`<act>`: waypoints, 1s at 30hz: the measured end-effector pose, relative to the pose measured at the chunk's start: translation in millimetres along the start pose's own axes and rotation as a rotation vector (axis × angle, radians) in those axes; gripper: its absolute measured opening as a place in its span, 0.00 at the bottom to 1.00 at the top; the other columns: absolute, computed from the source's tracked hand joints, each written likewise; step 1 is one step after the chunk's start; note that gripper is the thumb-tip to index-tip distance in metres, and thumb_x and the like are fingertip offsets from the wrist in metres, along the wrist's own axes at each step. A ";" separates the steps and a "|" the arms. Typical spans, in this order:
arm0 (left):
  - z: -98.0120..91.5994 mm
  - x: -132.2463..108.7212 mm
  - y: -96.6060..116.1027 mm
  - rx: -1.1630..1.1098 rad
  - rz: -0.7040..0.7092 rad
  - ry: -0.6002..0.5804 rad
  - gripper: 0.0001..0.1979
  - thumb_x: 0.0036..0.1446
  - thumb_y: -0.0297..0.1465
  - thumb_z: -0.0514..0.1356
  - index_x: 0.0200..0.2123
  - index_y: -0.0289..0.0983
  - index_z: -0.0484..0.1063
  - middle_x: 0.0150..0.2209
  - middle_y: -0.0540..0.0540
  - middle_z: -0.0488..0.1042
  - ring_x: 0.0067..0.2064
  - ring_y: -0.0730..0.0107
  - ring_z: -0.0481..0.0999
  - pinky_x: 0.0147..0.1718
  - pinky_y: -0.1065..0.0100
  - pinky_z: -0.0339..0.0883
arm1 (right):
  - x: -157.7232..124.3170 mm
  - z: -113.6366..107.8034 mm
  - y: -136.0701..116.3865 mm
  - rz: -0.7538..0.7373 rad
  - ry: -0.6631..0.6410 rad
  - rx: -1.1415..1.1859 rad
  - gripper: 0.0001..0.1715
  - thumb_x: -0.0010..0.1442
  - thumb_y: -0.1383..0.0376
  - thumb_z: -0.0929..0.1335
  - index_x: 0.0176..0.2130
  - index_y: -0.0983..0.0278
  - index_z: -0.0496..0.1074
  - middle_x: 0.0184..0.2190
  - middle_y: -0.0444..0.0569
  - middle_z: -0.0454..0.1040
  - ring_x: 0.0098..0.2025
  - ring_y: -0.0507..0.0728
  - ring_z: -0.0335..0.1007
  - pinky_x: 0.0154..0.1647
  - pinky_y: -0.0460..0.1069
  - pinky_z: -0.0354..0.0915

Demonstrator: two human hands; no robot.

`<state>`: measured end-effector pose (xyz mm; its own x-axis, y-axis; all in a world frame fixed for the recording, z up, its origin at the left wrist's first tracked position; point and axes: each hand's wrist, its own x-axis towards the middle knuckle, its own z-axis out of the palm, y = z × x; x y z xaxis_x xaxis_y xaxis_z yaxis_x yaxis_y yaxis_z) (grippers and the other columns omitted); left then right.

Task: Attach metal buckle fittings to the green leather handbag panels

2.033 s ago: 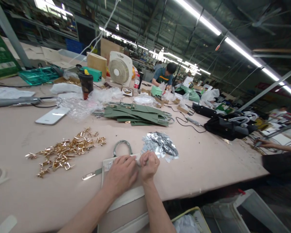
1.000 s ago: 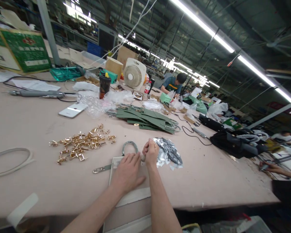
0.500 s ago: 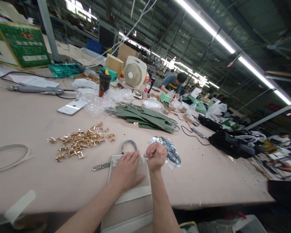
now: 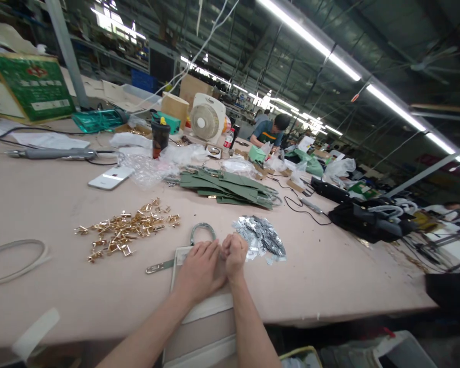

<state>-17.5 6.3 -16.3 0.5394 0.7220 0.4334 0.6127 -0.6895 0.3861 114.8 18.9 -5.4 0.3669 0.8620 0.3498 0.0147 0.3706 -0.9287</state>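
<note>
A pale flat panel (image 4: pixel 207 309), like a bag piece, lies at the table's front edge. Across its upper part rests my left hand (image 4: pixel 197 272), laid flat with its fingers pointing away from me. Close against it, over the panel's upper right, my right hand (image 4: pixel 235 256) is closed like a fist. What it holds, if anything, is hidden. Beyond the panel's top edge a grey-green looped handle (image 4: pixel 203 226) stands out, and a green strap with a metal end (image 4: pixel 160 267) sticks out left. Thin silvery metal plates (image 4: pixel 261 236) are heaped right of my hands.
Gold-coloured metal fittings (image 4: pixel 128 228) lie scattered at left. Green strips (image 4: pixel 230 188) are stacked farther back, near a phone (image 4: pixel 111 177), a dark cup (image 4: pixel 161 138) and a fan (image 4: pixel 207 117). Black bags (image 4: pixel 368 222) lie at right; a co-worker (image 4: pixel 272 132) is across the table.
My right hand has moved left and slightly down, away from the metal plates and against my left hand. My left hand stays on the panel. The view has shifted slightly.
</note>
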 end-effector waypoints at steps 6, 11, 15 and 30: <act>-12.4 -11.7 3.9 0.032 -0.013 0.120 0.26 0.64 0.33 0.60 0.65 0.38 0.65 0.67 0.38 0.69 0.67 0.49 0.66 0.65 0.49 0.59 | -9.5 -6.7 5.7 -0.042 0.146 0.196 0.25 0.70 0.49 0.63 0.27 0.61 0.65 0.18 0.37 0.60 0.16 0.48 0.50 0.16 0.44 0.48; -24.6 -25.4 -3.8 -0.021 -0.168 0.273 0.20 0.67 0.35 0.59 0.60 0.39 0.69 0.61 0.39 0.74 0.63 0.52 0.69 0.64 0.50 0.62 | -17.6 -11.4 -1.0 -0.061 0.212 0.234 0.25 0.68 0.47 0.63 0.28 0.61 0.67 0.20 0.40 0.64 0.18 0.49 0.58 0.17 0.44 0.53; -28.9 -24.5 -15.0 -0.044 -0.110 0.163 0.16 0.69 0.36 0.58 0.58 0.42 0.73 0.59 0.43 0.76 0.60 0.55 0.71 0.59 0.52 0.66 | -17.5 -10.6 -3.4 -0.045 0.220 0.191 0.26 0.67 0.46 0.63 0.27 0.61 0.66 0.20 0.40 0.66 0.18 0.49 0.58 0.17 0.44 0.53; -35.5 -17.5 -20.9 -0.118 -0.184 0.059 0.11 0.67 0.33 0.60 0.48 0.49 0.80 0.54 0.51 0.80 0.55 0.59 0.73 0.52 0.55 0.67 | -13.8 25.7 -33.9 0.050 0.229 0.386 0.25 0.67 0.49 0.64 0.25 0.61 0.64 0.16 0.35 0.54 0.14 0.47 0.48 0.16 0.44 0.47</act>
<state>-60.3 6.0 -3.1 0.3875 0.8341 0.3927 0.6240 -0.5509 0.5543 85.4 3.3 24.5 0.5555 0.7993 0.2294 -0.3402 0.4702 -0.8144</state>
